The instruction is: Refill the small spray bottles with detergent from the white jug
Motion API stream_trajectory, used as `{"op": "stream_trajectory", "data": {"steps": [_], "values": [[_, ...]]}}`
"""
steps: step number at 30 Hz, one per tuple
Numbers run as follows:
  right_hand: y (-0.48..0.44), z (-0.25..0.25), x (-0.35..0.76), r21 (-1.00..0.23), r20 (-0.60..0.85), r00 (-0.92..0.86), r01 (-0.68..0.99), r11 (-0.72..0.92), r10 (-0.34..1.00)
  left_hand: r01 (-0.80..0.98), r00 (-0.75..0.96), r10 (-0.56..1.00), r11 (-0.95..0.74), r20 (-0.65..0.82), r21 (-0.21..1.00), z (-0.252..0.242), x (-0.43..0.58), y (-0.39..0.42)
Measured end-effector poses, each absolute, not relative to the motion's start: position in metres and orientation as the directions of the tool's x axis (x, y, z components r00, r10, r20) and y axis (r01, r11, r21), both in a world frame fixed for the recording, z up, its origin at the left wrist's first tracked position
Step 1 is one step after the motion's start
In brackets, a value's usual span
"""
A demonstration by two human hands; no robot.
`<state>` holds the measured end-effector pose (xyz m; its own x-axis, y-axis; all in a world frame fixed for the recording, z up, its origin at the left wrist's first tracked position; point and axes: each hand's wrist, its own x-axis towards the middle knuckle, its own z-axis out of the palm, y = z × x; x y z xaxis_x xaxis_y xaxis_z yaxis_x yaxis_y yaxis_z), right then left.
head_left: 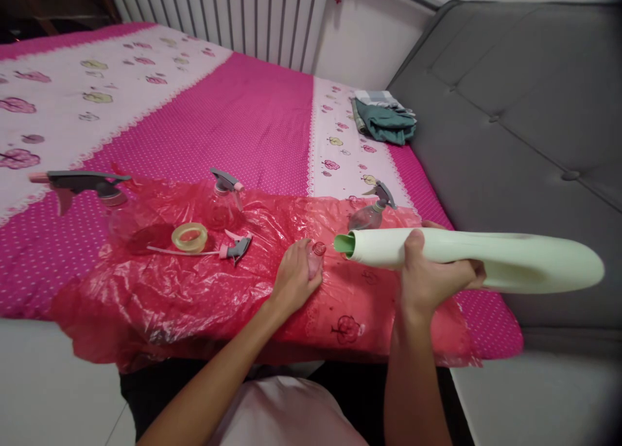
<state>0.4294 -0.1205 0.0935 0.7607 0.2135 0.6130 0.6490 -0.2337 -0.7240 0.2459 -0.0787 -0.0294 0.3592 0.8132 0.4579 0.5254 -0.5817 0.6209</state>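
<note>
My left hand [296, 274] is wrapped round a small clear bottle [317, 259], its neck uncovered, standing on a red plastic sheet [272, 310]. In my right hand [430, 274] is a pale green watering can [525, 255], gripped by its handle and tipped onto its side. Its round opening, with a brighter green lip inside, points left, a little above and right of the bottle's mouth. A loose spray nozzle [237, 247] with a thin white tube lies left of my left hand. Beside it is a roll of yellowish tape [189, 237].
Three spray bottles stand on the sheet: a large one [114, 203] at left, a pink-tinted one [225, 203] behind, and a clear one [368, 216] beyond the can. Folded clothes [386, 118] lie near the grey headboard [510, 109]. A radiator [233, 18] lines the wall behind the bed.
</note>
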Motion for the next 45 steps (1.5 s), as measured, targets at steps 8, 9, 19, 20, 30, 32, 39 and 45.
{"op": "stream_trajectory", "data": {"steps": [8, 9, 19, 20, 30, 32, 39, 45], "values": [[-0.12, 0.086, 0.435, -0.725, 0.604, 0.764, 0.645, -0.24, 0.228, 0.52, 0.357, 0.812, -0.584, 0.462, 0.623, -0.029, 0.246, -0.079], [-0.12, 0.085, 0.436, -0.724, 0.602, 0.766, 0.642, -0.251, 0.223, 0.52, 0.358, 0.811, -0.585, 0.462, 0.623, -0.029, 0.246, -0.079], [-0.12, 0.085, 0.437, -0.709, 0.605, 0.768, 0.64, -0.297, 0.209, 0.52, 0.363, 0.814, -0.58, 0.453, 0.627, -0.03, 0.246, -0.078], [-0.12, 0.086, 0.437, -0.704, 0.61, 0.763, 0.646, -0.294, 0.214, 0.52, 0.363, 0.815, -0.579, 0.451, 0.628, -0.03, 0.246, -0.079], [-0.121, 0.095, 0.429, -0.727, 0.609, 0.762, 0.648, -0.228, 0.222, 0.519, 0.363, 0.82, -0.572, 0.442, 0.635, -0.03, 0.246, -0.079], [-0.121, 0.096, 0.428, -0.728, 0.612, 0.758, 0.651, -0.214, 0.223, 0.518, 0.362, 0.821, -0.571, 0.442, 0.637, -0.03, 0.246, -0.079], [-0.121, 0.091, 0.434, -0.678, 0.617, 0.75, 0.661, -0.322, 0.239, 0.517, 0.358, 0.825, -0.565, 0.437, 0.643, -0.029, 0.246, -0.079], [-0.121, 0.094, 0.432, -0.681, 0.606, 0.753, 0.657, -0.324, 0.255, 0.517, 0.36, 0.825, -0.565, 0.435, 0.644, -0.029, 0.246, -0.079]]}}
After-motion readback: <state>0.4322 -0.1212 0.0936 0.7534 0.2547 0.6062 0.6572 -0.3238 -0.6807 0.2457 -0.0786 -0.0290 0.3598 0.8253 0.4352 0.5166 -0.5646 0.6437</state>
